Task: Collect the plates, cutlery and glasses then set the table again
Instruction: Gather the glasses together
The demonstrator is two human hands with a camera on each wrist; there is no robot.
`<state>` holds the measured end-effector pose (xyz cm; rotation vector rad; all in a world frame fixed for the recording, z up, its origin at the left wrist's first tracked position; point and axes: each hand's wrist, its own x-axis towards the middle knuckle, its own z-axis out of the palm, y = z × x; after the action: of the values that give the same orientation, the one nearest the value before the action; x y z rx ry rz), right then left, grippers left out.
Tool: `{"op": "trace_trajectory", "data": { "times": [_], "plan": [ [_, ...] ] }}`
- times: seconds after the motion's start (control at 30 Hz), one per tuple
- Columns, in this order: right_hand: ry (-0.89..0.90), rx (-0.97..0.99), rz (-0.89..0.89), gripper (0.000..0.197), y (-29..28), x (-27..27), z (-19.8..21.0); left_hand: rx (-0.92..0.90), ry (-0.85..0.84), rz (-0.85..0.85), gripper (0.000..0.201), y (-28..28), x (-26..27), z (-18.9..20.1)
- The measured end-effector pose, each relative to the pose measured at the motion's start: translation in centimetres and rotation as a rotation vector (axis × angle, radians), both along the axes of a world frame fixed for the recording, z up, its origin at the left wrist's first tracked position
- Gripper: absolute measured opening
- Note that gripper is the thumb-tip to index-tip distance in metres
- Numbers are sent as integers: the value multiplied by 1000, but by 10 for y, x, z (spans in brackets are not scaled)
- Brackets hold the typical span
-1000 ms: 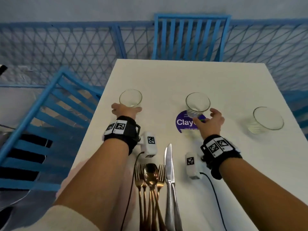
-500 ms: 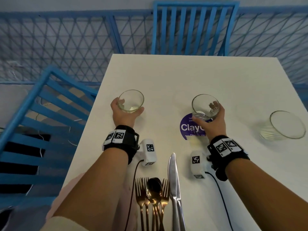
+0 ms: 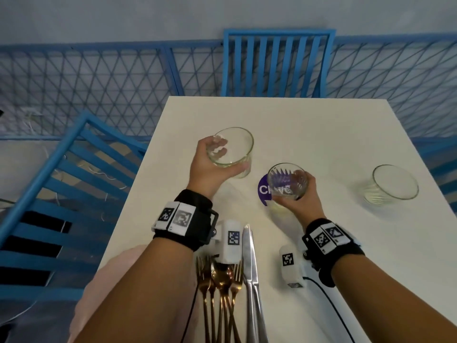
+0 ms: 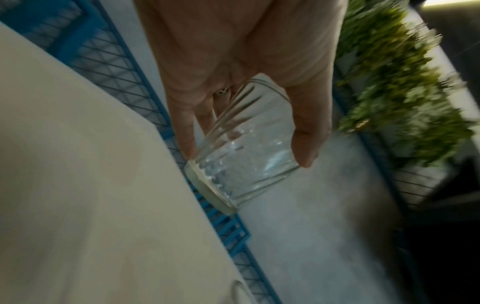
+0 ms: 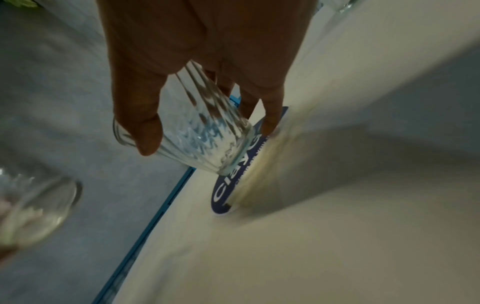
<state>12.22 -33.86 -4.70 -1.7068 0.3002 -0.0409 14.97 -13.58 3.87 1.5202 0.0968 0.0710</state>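
We note the left hand (image 3: 206, 169) wrapped round a clear ribbed glass tumbler (image 3: 232, 151), lifted off the white table (image 3: 309, 134). The right hand (image 3: 305, 201) grips a second clear tumbler (image 3: 286, 180) over the purple round sticker (image 3: 263, 190). A third tumbler (image 3: 393, 184) stands at 3 o'clock.

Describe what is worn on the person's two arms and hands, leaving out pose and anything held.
Both forearms are bare. Each wrist carries a black strap with white square-code tags, and a white camera block bearing another code tag; thin black cables trail from them. The left hand wears a thin ring. A pale cuff shows near the left elbow.
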Motion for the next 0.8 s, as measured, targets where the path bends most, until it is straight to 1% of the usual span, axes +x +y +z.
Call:
{"op": "trace_trajectory", "data": {
  "times": [0.1, 0.17, 0.33, 0.4, 0.47, 0.57, 0.7, 0.8],
  "plan": [
    [-25, 50, 52, 88, 3, -17, 7, -16, -39, -153, 78, -29, -22, 15],
    [-31, 49, 105, 88, 2, -27, 12, 19, -54, -207, 78, -45, -35, 15],
    [-64, 27, 149, 83, -9, -51, 30, 176, -38, -234, 77, -71, -62, 6],
    [-68, 30, 146, 78, -13, -58, 36, 224, -36, -226, 82, -80, -71, 2],
    [-70, 44, 142, 78, -16, -63, 38, 237, -31, -228, 83, -88, -77, 1],
    [-66, 50, 128, 79, -25, -70, 40, 207, -13, -254, 78, -101, -84, -1],
    [-81, 41, 120, 78, -38, -77, 47, 190, 0, -269, 81, -114, -89, -9],
    [-85, 50, 124, 79, -49, -80, 51, 199, 25, -317, 86, -122, -91, -16]
  ]
}}
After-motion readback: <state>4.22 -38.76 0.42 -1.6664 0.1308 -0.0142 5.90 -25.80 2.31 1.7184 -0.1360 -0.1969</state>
